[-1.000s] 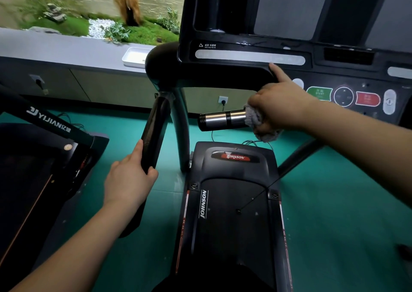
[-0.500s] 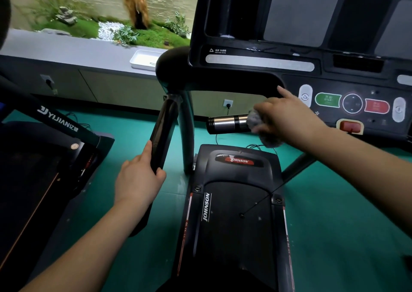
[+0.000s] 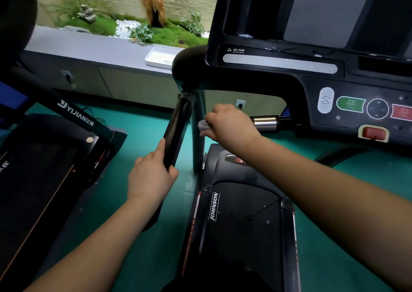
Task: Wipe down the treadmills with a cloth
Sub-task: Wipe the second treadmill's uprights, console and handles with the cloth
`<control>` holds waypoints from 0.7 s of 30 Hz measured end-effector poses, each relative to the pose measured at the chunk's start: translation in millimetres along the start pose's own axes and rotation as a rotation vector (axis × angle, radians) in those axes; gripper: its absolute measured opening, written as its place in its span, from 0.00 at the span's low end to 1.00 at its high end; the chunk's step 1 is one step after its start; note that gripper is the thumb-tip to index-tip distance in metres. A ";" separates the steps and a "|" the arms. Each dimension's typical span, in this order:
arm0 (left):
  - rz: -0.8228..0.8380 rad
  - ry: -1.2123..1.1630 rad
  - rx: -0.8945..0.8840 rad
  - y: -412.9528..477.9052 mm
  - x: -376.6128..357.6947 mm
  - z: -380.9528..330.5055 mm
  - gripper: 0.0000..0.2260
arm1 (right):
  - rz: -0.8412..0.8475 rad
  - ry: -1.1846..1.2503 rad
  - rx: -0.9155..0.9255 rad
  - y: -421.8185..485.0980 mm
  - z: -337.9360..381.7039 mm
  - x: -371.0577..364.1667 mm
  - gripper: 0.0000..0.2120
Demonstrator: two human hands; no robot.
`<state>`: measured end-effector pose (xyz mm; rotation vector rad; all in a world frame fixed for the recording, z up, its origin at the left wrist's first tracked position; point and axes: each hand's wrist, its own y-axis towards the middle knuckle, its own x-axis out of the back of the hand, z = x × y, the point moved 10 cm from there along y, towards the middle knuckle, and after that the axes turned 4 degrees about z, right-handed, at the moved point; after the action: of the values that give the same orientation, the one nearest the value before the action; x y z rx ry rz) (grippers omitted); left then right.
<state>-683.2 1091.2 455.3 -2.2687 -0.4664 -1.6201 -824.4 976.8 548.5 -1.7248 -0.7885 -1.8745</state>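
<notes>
Now, left grip [image 3: 151, 180] wrapping glossy handrail [image 3: 176, 122], right grip [image 3: 229, 124] clutching crumpled grey cloth [image 3: 203, 126] near chrome cylinder [image 3: 265, 122].

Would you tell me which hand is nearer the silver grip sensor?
Right. The right hand, holding the cloth, is at the end of the silver grip sensor; the left hand grips the side handrail.

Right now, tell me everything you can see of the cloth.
The cloth is small, grey and soft-looking, bunched into a wad. Only a bit shows, poking out of the right hand, which grips it in a fist. It sits at the free end of the shiny metal handle below the console; the hand hides whether cloth and handle touch.
</notes>
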 end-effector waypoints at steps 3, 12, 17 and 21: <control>0.008 -0.013 0.013 -0.1 1.2 1.1 0.34 | 0.008 0.006 0.036 -7.5 -9.6 4.9 0.18; 0.042 0.008 0.011 -1.1 0.7 -1.8 0.34 | -0.194 0.055 -0.156 -72.5 -87.5 44.5 0.18; 0.050 0.008 0.016 -2.0 1.1 -1.4 0.34 | -0.087 0.040 -0.074 -31.1 -43.5 22.3 0.20; 0.091 -0.016 0.006 -1.3 -2.6 -0.4 0.33 | 0.026 0.122 -0.070 -30.5 -52.1 24.3 0.21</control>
<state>-685.0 1091.9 453.0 -2.2658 -0.3654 -1.5553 -885.3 964.0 567.4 -1.6353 -0.6575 -1.9904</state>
